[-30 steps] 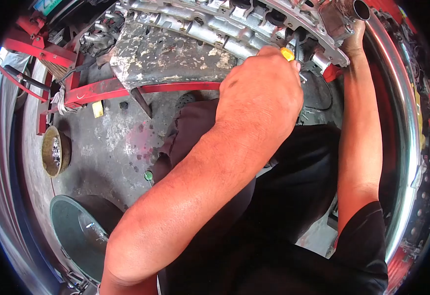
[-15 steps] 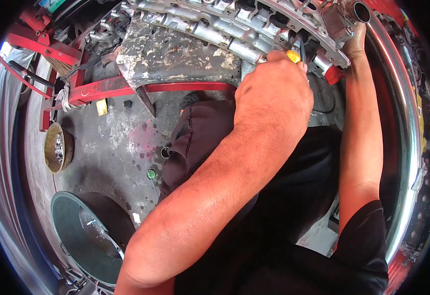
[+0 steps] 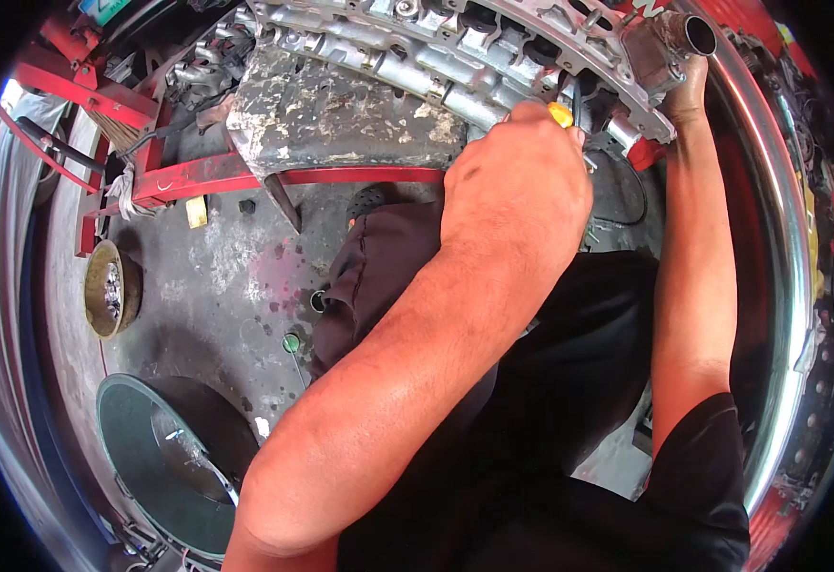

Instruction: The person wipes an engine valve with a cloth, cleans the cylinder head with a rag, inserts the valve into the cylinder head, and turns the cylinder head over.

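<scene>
A metal engine cylinder head (image 3: 465,71) lies across the top of the view, its row of round openings showing. My left hand (image 3: 517,172) is closed in a fist at its near side, around a tool with a yellow part (image 3: 560,114); the tool's far end reaches toward an opening, and its exact kind is unclear. At the right end my right hand (image 3: 691,91) grips the head beside a pipe outlet (image 3: 698,35), its fingers mostly hidden behind the metal. A red piece (image 3: 644,153) sits below that end.
The head rests by a paint-worn block (image 3: 341,114) on a red metal frame (image 3: 198,178). On the floor stand a dark green tub (image 3: 117,419) and a small bowl (image 3: 102,319) with metal bits. A chrome bar (image 3: 789,238) curves along the right side.
My left hand has shifted slightly left, with the yellow part still showing above the fist. My right hand keeps its place at the end of the head.
</scene>
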A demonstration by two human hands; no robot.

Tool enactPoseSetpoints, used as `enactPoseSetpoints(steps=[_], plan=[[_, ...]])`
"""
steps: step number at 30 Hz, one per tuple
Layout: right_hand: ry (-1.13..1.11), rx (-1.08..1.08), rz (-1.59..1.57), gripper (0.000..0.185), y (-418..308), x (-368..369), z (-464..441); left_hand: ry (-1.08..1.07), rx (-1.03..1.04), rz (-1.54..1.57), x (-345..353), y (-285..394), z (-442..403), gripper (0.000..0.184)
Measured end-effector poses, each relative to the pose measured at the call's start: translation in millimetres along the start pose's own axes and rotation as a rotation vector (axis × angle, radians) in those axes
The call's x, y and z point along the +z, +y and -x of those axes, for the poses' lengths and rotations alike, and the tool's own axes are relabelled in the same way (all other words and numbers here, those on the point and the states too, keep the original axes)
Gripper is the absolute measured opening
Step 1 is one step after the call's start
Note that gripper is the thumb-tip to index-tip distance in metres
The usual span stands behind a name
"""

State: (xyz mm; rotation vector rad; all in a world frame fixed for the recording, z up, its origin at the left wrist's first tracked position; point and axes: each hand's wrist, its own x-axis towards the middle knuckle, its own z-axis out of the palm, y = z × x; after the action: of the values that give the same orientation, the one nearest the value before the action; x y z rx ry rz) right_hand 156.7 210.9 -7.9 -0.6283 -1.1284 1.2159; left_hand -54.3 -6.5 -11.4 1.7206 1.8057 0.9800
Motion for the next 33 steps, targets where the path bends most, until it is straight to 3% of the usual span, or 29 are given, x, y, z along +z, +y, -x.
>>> enactPoseSetpoints(steps=[4,10,12,25,28,30,31,33], plan=[[0.012,-0.02,0.026,0.038,0,-8,-4,-0.187,-0.072,-0.076,-12,8,-2,0.034],[0.027,-0.038,0.064,0.037,3,-21,-10,-0.164,-0.068,-0.094,-5,7,-1,0.034],[0.032,-0.04,0.076,0.037,3,-23,-11,-0.004,0.007,-0.05,1,2,0,0.039],[0.048,-0.07,0.137,0.037,7,-40,-22,0.007,-0.004,-0.037,8,2,1,0.037],[0.038,-0.096,0.146,0.037,6,-43,-28,-0.022,-0.006,-0.022,1,5,-1,0.037],[0.024,-0.065,0.115,0.036,8,-43,-26,-0.236,-0.104,-0.079,-7,12,-3,0.033],[0.013,-0.035,0.085,0.035,7,-42,-24,-0.237,-0.103,-0.079,-2,11,-1,0.033],[0.042,-0.051,0.118,0.034,6,-42,-24,-0.034,-0.083,0.047,7,9,3,0.038]])
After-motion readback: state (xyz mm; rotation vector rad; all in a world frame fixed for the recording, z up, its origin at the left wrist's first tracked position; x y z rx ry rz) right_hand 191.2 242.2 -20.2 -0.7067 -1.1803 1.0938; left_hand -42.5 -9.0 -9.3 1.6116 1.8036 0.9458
